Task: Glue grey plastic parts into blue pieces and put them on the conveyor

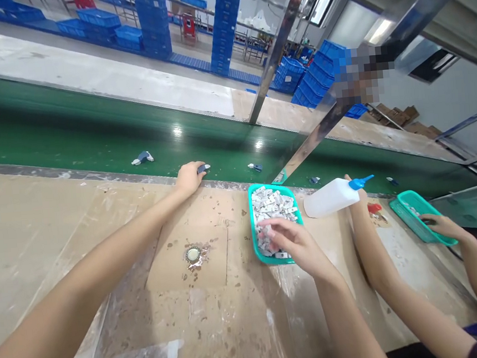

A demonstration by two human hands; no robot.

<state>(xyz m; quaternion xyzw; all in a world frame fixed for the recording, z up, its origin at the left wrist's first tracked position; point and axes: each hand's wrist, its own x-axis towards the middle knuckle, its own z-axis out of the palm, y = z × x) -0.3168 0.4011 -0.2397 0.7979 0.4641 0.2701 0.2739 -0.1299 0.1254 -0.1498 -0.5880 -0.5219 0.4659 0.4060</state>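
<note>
At the near edge of the green conveyor belt (105, 140), my left hand (188, 178) is closed on a small dark-blue and white plastic part (203, 168). My right hand (297, 246) reaches over a green basket (256, 244) filled with small whitish plastic pieces (274, 202). Its fingers are loosely curved and apart among the pieces, and nothing can be made out between them. A small round cap-like object (193, 254) sits in a wet, glossy patch on the cardboard between my arms. More blue and white parts (142, 158) lie on the belt.
A white squeeze bottle (332, 197) with a blue nozzle leans right of the basket. Beyond it, a co-worker's hand (443, 227) is at a second green basket (413, 225); their other hand is partly behind the bottle. A metal post (317, 127) slants across the belt.
</note>
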